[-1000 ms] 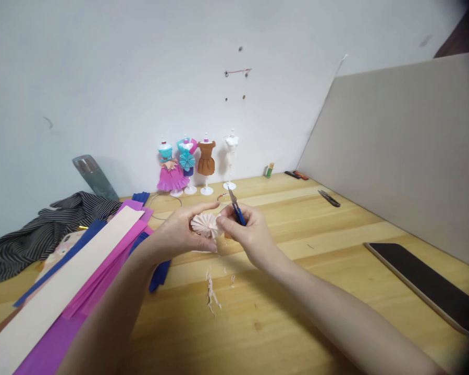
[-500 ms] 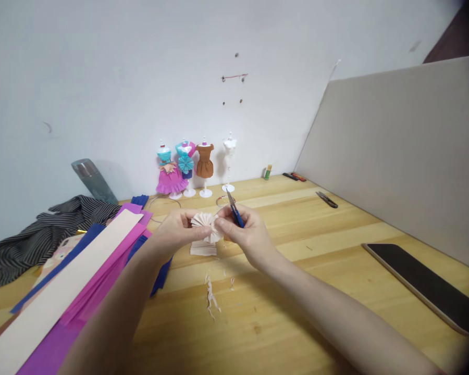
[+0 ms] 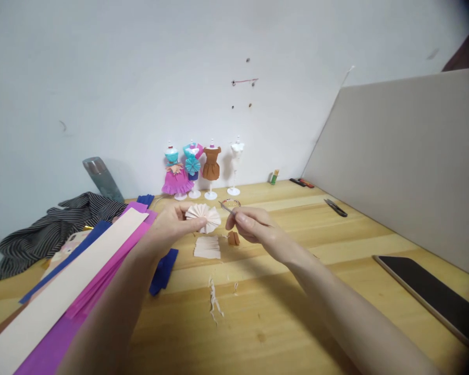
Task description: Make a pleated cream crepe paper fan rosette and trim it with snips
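My left hand pinches a pale pink pleated paper fan and holds it above the wooden table. My right hand is closed around small snips; their thin metal tip points left toward the fan, a short gap away. Below the fan a folded pale pink pleated piece lies on the table, with a small brown piece beside it. Thin paper trimmings lie nearer to me.
Long strips of pink, purple, blue and cream paper lie at the left. Several small mannequins in paper dresses stand at the wall. Black snips, a dark tablet, striped cloth, a grey bottle and a grey board are around.
My hands have drawn apart: the right hand with the snips moved right and turned so the tip lies flatter, and the left hand lifted the fan slightly. The folded piece on the table is uncovered.
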`<state>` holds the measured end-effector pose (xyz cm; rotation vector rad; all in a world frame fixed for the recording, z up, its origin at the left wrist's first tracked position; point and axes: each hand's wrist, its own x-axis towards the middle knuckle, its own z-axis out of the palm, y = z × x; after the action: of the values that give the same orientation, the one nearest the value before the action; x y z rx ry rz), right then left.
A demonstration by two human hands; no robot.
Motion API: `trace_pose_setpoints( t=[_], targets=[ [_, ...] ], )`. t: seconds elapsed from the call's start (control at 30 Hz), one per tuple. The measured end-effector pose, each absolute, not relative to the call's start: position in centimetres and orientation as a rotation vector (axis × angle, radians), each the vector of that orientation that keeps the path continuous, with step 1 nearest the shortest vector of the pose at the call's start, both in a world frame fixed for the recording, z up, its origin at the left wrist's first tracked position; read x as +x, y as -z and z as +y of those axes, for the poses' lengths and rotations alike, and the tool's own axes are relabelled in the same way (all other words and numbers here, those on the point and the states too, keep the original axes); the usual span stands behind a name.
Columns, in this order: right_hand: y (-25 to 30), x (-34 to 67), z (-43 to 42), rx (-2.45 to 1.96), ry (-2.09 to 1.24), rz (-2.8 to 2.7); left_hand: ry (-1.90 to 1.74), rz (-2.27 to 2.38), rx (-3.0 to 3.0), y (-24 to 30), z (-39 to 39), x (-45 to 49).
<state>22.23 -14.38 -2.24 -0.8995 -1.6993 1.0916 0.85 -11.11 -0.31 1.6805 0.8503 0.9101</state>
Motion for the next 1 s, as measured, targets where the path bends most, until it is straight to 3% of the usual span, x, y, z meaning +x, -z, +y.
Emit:
trace_pose_setpoints(
  t=[0.23, 1.0],
  targets=[
    [1.94, 21.89, -14.53, -1.012, -0.905, -1.853, -0.953, 0.912, 1.714, -0.49, -11.52, 0.88],
    [1.91, 21.69, -14.69, -1.036, -0.784, -1.948, -0.898, 0.955, 1.781, -0.40, -11.90, 1.12]
  ],
)
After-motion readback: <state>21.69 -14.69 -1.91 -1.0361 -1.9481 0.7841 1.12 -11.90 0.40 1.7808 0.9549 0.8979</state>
